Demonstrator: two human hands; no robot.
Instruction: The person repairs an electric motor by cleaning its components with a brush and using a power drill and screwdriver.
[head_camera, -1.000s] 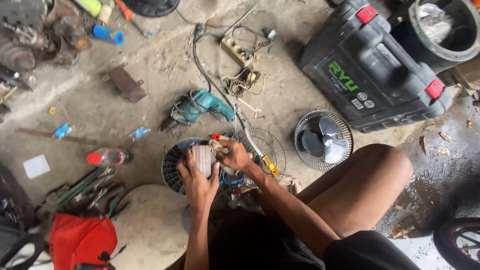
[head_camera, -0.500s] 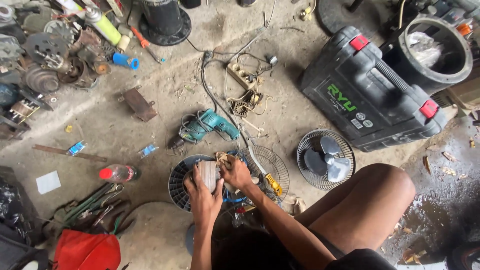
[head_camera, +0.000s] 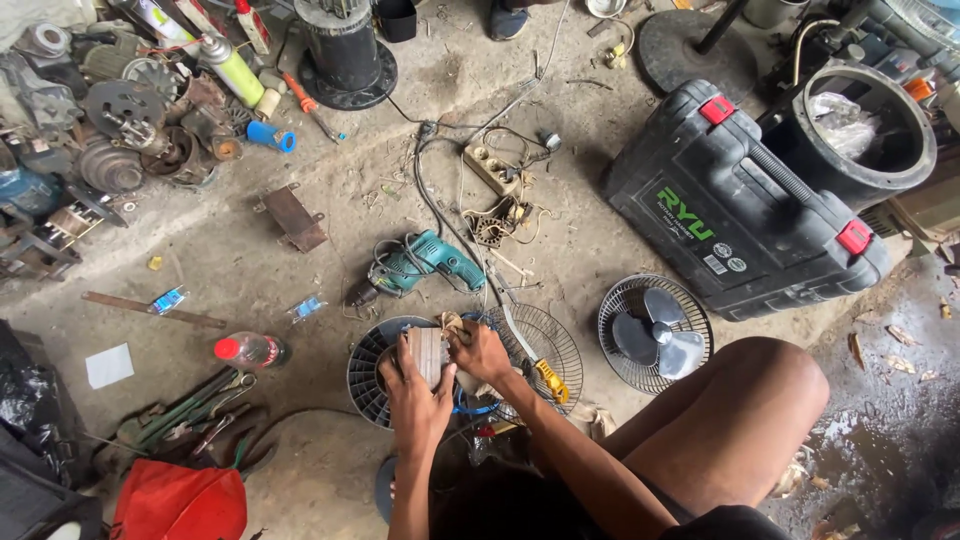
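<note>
While it is gripped from both sides, the small fan motor (head_camera: 428, 352) shows as a squat grey-brown block with a stack of metal plates and a pale tuft of winding at its upper right corner; finer detail cannot be made out. It is held directly above the dark round fan grille (head_camera: 372, 372) that lies flat on the concrete floor (head_camera: 560, 250). The left hand (head_camera: 415, 395) is wrapped around the motor's lower and left side, its fingers curled closed on the block. The right hand (head_camera: 482, 350) is pressed against the motor's right edge, its fingertips pinched on the windings there. Just right of the grille, and overlapping it, a lighter wire guard (head_camera: 545, 345) is seen with a yellow-handled tool (head_camera: 550, 382) lying across it. Just above the grille a teal electric drill (head_camera: 420, 265) is laid on its side. To the left of the grille a clear bottle with a red cap (head_camera: 250, 350) is lying, and farther right of the grille a small fan with blades (head_camera: 655, 333) is set beside a black tool case (head_camera: 740, 215).
</note>
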